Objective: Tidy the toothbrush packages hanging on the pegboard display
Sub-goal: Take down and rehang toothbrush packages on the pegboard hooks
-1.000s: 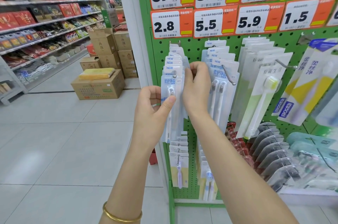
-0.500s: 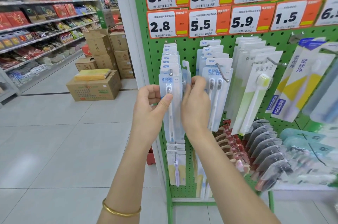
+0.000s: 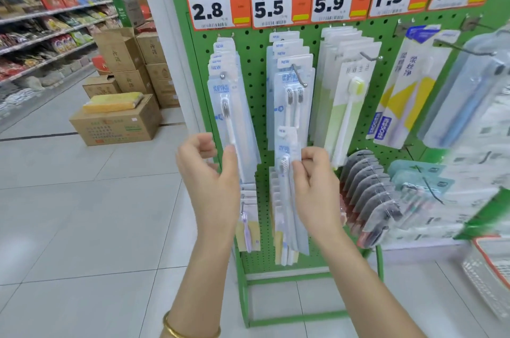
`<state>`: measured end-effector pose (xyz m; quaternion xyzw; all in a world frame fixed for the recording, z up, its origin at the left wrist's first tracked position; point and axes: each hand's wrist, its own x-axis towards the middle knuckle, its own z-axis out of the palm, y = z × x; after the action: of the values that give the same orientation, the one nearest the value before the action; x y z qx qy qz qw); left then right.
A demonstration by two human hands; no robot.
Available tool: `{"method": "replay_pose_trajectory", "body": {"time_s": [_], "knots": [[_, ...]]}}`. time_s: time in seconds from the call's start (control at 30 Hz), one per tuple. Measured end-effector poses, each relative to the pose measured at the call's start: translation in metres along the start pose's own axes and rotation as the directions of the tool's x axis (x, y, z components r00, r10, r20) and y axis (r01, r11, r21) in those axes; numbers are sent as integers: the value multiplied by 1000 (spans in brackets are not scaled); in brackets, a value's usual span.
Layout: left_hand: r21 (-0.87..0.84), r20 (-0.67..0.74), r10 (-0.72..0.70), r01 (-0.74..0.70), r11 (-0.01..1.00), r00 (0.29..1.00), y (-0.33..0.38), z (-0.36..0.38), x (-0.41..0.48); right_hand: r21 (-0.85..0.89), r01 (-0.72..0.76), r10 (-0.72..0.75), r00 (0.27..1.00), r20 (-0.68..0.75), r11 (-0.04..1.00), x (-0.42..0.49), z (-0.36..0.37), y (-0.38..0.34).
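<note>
Supermarket aisle: a green pegboard point(image 3: 256, 67) holds hooked rows of toothbrush packages point(image 3: 289, 105). The left hand point(image 3: 207, 174), fingers loosely curled, rests its thumb against the leftmost row's front pack point(image 3: 230, 97). The right hand point(image 3: 314, 180) pinches a loose package point(image 3: 287, 144) below the middle hook point(image 3: 299, 75).

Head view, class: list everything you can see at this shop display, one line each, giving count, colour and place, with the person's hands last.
Pegboard: one, green, centre to right.
Price tags: two rows, orange and white, across the pegboard's top.
Hung packs: many, mostly pale blue and white, stacked on hooks.
Loose pack: one, pale blue, held below the second stack.
Boxes: several, brown, on the floor at left.
Shelves: one long run, bright goods, far left.
Bangle: one, gold, left wrist.
Left hand: thumb on the leftmost stack's front pack.
Right hand: pinches the loose pack.
</note>
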<state>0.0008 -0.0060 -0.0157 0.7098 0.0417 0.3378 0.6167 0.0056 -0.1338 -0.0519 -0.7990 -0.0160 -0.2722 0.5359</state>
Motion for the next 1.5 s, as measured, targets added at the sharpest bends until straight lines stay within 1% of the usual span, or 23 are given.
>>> {"method": "replay_pose_trajectory", "body": {"time_s": [0.07,0.1,0.17,0.2,0.27,0.3,0.4,0.53,0.6,0.67,0.73,0.77,0.83,0.93,1.0,1.07,1.17,1.23,1.3,1.37,1.43,1.5], "knots": [[-20,128,-56,59,998,990,-6,9,-21,83,-84,82,996,24,993,-9,-12,8],[-21,219,-107,115,993,970,-11,15,-31,114,-120,118,993,31,986,-13,-17,13],[15,395,-219,232,973,892,-19,28,-49,156,-173,169,985,39,973,-22,-27,22],[32,460,-263,281,959,848,-23,34,-56,166,-184,179,983,44,969,-25,-32,26],[21,538,-300,343,939,788,-27,44,-67,163,-198,192,980,56,966,-30,-43,31],[10,554,-295,348,938,778,-28,47,-72,169,-208,200,978,61,964,-32,-48,34],[-10,565,-269,333,943,780,-28,54,-82,214,-250,237,968,83,944,-39,-63,40],[-54,533,-260,339,939,805,-27,64,-90,128,-345,321,931,176,930,-52,-72,60],[-67,501,-263,340,938,824,-29,70,-92,88,-353,329,921,209,932,-60,-72,68],[-53,454,-227,281,958,861,-30,75,-97,132,-338,309,929,204,932,-64,-70,70],[-7,433,-149,168,986,889,-32,77,-106,209,-345,313,934,172,915,-68,-68,70],[27,445,-111,110,994,889,-34,77,-111,247,-363,329,929,168,898,-69,-66,71],[107,499,-63,11,994,864,-40,76,-116,326,-423,380,906,188,845,-70,-64,71],[217,587,-53,-94,972,808,-46,72,-119,385,-483,446,875,186,787,-67,-65,71],[273,666,-73,-151,950,743,-51,67,-123,427,-507,498,855,143,749,-63,-68,70],[359,741,-108,-256,898,663,-55,61,-131,469,-524,551,830,92,711,-60,-73,72],[439,809,-162,-396,807,565,-65,56,-142,469,-528,597,802,1,708,-55,-79,79],[432,841,-147,-481,763,521,-70,54,-146,468,-517,610,791,-60,717,-51,-83,84],[384,856,-87,-515,766,510,-72,53,-148,447,-520,621,776,-108,728,-49,-85,88],[357,867,-61,-533,767,494,-74,53,-149,437,-531,638,758,-138,726,-48,-85,93],[366,895,-106,-578,729,433,-74,54,-149,444,-541,657,737,-160,714,-48,-84,99],[394,904,-178,-596,700,389,-73,54,-147,447,-550,669,726,-161,705,-48,-83,104]]}}
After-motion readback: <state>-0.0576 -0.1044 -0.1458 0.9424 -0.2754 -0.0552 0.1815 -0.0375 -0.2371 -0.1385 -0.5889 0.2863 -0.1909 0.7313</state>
